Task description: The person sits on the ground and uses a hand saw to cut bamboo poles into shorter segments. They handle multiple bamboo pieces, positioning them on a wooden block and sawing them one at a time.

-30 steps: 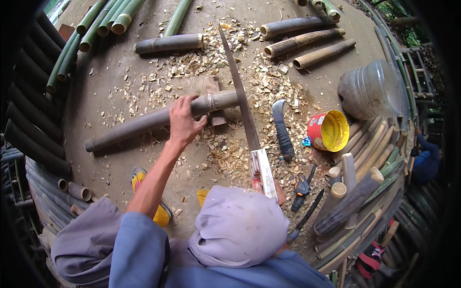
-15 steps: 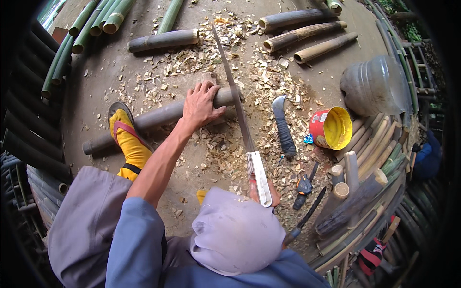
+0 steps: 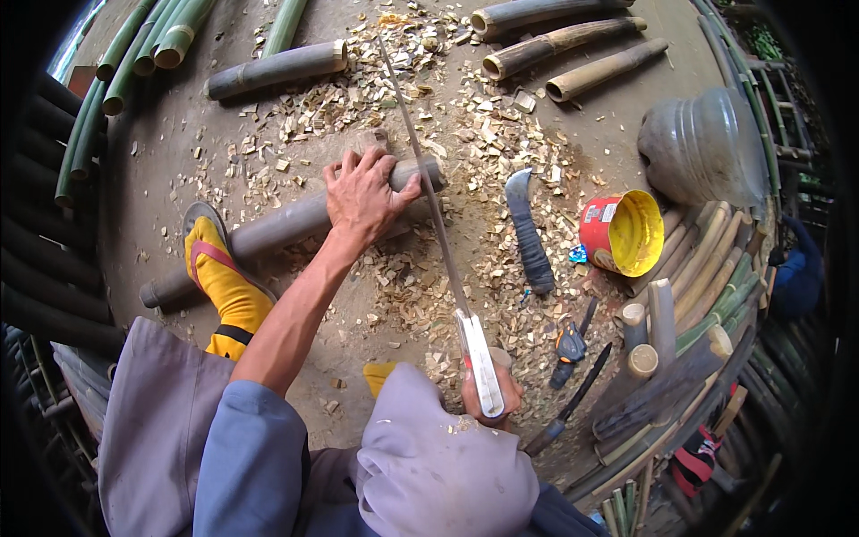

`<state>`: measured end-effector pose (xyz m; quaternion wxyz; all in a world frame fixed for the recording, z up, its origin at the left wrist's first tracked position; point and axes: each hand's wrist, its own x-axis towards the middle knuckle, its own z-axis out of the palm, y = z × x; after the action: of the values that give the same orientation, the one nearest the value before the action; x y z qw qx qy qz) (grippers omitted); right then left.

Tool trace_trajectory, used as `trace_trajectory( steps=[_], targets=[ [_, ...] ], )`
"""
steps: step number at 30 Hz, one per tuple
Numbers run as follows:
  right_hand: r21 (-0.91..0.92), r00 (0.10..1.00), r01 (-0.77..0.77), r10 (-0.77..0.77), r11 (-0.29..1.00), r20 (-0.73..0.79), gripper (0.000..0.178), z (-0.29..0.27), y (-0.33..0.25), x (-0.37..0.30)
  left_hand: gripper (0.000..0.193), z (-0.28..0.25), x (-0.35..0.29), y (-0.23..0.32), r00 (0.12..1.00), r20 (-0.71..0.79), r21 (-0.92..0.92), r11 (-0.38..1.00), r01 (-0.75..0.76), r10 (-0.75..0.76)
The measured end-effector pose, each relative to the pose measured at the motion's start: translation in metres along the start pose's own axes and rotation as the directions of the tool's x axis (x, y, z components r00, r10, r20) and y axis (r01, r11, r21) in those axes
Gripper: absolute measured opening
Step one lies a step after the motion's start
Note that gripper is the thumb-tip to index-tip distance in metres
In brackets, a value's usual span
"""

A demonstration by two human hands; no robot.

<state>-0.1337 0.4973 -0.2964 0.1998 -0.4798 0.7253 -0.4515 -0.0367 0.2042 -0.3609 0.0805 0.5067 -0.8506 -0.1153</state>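
My left hand (image 3: 362,192) presses down on a dark bamboo pole (image 3: 282,224), its fingers curled over the top near the pole's right end. The pole slants across a low support, which my hand and the pole mostly hide. A handsaw (image 3: 420,170) lies with its long thin blade across the pole, just right of my left hand. Around its pale handle my right hand (image 3: 508,394) is closed, partly hidden by the handle and my knee. My left foot, in a yellow sock and flip-flop (image 3: 219,277), rests against the pole's lower left part.
Wood chips (image 3: 416,295) cover the ground. To the right are a curved blade with wrapped handle (image 3: 526,233), a red tin (image 3: 617,228), a folding tool (image 3: 568,349), a knife (image 3: 577,398) and a plastic container (image 3: 702,148). Cut bamboo pieces (image 3: 564,45) lie far off.
The saw and my right hand have drawn back toward me, and more of the right hand shows. My left hand keeps its hold on the pole. The whole view has shifted slightly.
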Motion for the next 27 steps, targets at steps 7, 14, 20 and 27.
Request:
trace_trajectory(
  steps=[7,14,20,27],
  targets=[
    [0.034,0.996,0.018,-0.015,0.999,-0.084,0.023,0.016,0.001,0.013,0.051,0.000,-0.001,-0.001,0.999,-0.042,0.007,1.000,-0.011,0.012],
    [-0.034,0.997,-0.043,0.041,0.998,-0.070,0.014,0.018,0.006,0.019,0.050,0.002,-0.002,0.001,0.998,-0.067,0.019,1.000,-0.001,0.002],
    [0.059,0.994,-0.059,0.064,0.996,-0.084,0.016,0.036,0.008,0.037,0.050,0.002,-0.002,-0.003,0.998,-0.068,0.025,1.000,-0.011,0.012],
    [-0.016,0.994,-0.105,0.105,0.994,-0.024,0.016,0.009,0.005,0.007,0.050,0.002,-0.004,-0.004,0.996,-0.086,0.017,1.000,-0.022,0.023]
  ],
)
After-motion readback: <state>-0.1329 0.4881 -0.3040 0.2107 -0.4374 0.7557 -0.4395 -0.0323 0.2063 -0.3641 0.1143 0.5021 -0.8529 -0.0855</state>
